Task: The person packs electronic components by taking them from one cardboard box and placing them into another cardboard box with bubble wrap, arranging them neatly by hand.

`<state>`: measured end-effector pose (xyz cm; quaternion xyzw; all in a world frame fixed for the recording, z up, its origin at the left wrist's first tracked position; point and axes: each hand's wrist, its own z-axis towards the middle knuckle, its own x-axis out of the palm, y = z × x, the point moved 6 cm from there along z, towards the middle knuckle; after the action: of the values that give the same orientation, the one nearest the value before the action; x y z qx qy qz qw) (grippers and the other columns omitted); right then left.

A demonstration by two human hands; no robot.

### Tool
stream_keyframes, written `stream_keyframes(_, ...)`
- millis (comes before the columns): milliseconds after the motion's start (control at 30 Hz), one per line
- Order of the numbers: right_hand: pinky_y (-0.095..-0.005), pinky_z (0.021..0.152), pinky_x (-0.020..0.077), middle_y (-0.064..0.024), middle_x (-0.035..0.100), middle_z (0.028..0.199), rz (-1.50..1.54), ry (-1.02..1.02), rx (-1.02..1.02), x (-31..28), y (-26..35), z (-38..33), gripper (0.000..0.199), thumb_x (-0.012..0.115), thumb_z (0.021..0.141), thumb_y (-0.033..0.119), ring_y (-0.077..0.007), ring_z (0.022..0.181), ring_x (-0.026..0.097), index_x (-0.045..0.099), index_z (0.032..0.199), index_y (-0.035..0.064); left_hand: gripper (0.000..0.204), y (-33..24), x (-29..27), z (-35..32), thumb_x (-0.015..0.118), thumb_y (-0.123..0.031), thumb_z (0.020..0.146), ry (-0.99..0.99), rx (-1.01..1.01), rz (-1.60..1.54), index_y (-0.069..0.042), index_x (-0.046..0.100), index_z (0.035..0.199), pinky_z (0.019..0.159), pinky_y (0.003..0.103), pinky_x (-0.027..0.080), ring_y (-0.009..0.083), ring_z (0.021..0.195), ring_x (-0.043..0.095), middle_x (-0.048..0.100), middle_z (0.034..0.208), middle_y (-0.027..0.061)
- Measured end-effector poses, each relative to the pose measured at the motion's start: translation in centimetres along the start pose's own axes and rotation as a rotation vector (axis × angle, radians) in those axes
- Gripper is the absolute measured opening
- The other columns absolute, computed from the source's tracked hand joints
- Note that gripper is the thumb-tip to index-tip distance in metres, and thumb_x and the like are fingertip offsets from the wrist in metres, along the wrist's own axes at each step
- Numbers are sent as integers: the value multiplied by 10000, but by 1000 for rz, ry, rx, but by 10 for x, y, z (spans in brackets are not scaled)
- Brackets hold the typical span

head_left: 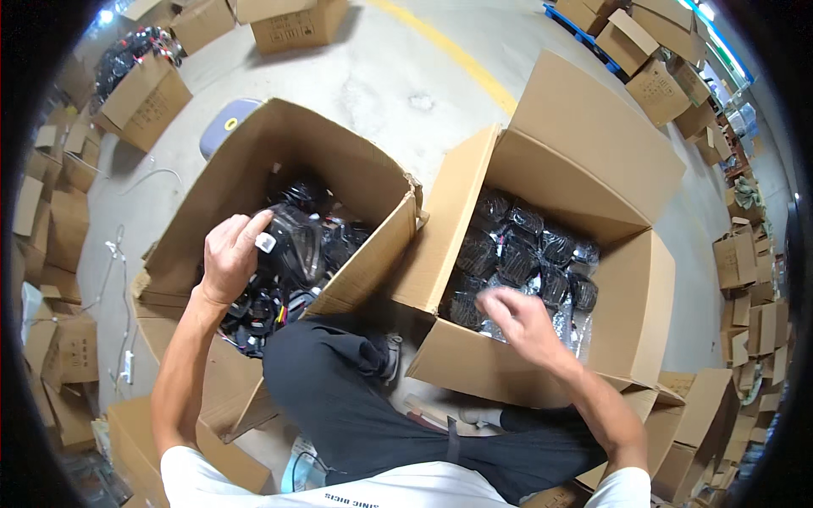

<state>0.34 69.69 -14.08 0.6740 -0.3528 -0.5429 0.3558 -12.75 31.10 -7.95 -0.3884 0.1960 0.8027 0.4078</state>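
My left hand (230, 258) is closed in a pinch on a clear plastic bag (298, 247) with dark contents, over the left carton (190, 222). A small white tag shows by its fingertips. Beneath lie black bundled cables (254, 320) with coloured wires and connectors, in a loose heap. On the right, my right hand (527, 326) hovers above the near side of a second carton (584, 182). Its fingers are curled but smeared by motion, and no held thing shows. Inside that carton, several black bundles in clear wrap (517, 254) are packed in rows.
Both cartons stand close together before my bent legs, flaps up. A grey-blue stool (229, 125) is behind the left one. Other cartons (292, 24) stand at the back and along both sides. White cables (120, 271) trail over the floor at left.
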Motion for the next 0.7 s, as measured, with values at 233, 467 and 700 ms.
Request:
stream_keyframes(233,-327,1100,428,-81,596,1318,1123,577,-197,23,120,66,745,691,952,435,-172,1203,575,397,1496,20,515,-125,-59,132,713,-13,642,-268,457,-169,48,652,1151,526,347,484,238,604,579,572,739,93)
stream_keyframes(467,-324,992,516,-130,642,1263,514,-83,-189,-142,57,28,761,835,823,180,-193,1133,624,457,1429,-80,287,-151,-12,165,650,85,900,-216,-120,-235,117,621,1183,631,305,552,232,720,710,705,1173,228)
stream_keyframes(700,-367,955,507,-191,666,1135,27,76,455,-125,-197,-13,743,915,741,256,-228,1068,631,518,1262,-96,180,-175,37,173,615,-51,1008,-244,-478,-439,57,655,1146,654,237,488,96,735,598,720,1026,124)
